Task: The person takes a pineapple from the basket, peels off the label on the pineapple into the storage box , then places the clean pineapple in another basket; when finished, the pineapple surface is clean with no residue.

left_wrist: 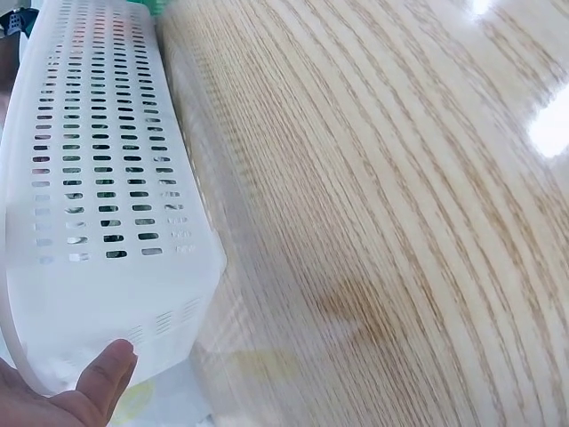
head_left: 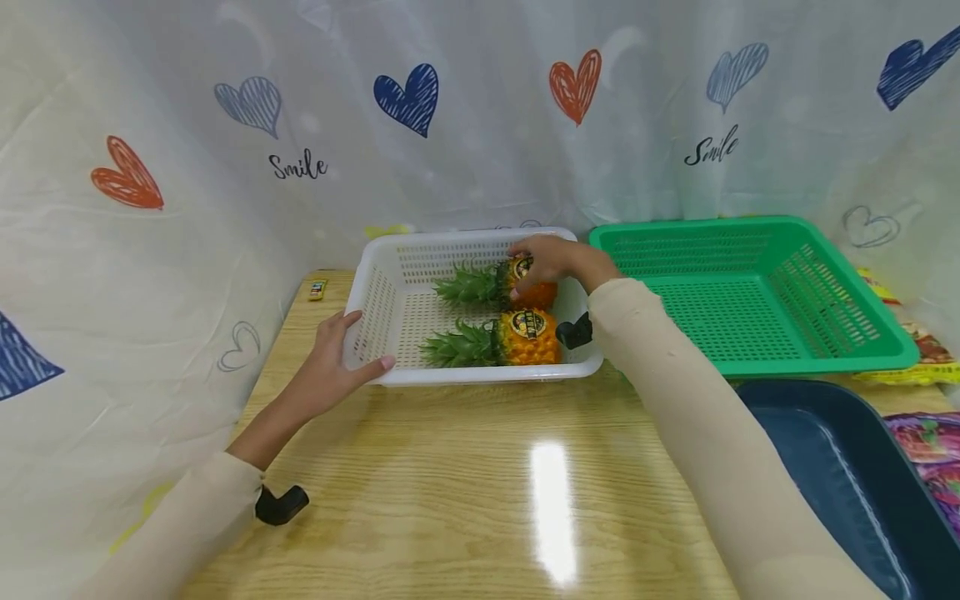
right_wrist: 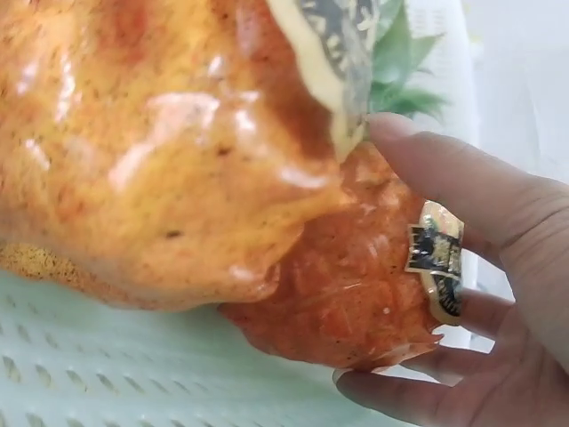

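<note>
Two pineapples in clear wrap lie on their sides in a white slotted plastic basket (head_left: 390,333), leaves pointing left. My right hand (head_left: 551,257) reaches over the rim and grips the far pineapple (right_wrist: 329,258), thumb on the near side and fingers round the other. The near pineapple (head_left: 534,350) lies alongside, its label facing up; it fills the left of the right wrist view. At the basket's front left corner, my left hand (head_left: 333,354) holds on, with fingers at the left rim and thumb along the front. In the left wrist view its thumb (left_wrist: 108,374) rests against the outer wall.
A green slotted basket (head_left: 750,367) stands right of the white one. Nearer me is a dark blue tray (head_left: 825,417), with purple packets (head_left: 926,450) beside it. A small yellow packet (head_left: 317,290) lies at the back left of the wooden table (head_left: 420,483), before a heart-patterned curtain (head_left: 480,167).
</note>
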The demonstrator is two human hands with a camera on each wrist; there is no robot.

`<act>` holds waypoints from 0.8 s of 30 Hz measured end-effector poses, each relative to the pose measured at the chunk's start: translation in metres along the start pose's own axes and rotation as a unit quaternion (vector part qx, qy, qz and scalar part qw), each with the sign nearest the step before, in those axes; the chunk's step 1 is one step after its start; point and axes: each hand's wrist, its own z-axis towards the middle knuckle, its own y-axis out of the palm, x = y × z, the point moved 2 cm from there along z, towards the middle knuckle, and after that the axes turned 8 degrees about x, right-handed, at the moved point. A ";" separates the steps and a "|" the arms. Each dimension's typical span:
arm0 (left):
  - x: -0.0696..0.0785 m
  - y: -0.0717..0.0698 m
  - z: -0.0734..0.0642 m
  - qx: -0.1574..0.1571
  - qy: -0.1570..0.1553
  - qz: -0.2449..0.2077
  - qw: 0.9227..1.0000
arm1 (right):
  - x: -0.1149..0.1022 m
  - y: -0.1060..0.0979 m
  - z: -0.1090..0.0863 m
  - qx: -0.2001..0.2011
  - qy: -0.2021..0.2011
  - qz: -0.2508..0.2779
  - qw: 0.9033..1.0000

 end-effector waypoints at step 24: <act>0.001 -0.002 0.000 -0.002 -0.001 -0.004 1.000 | 0.001 0.002 0.004 -0.021 0.010 -0.031 0.999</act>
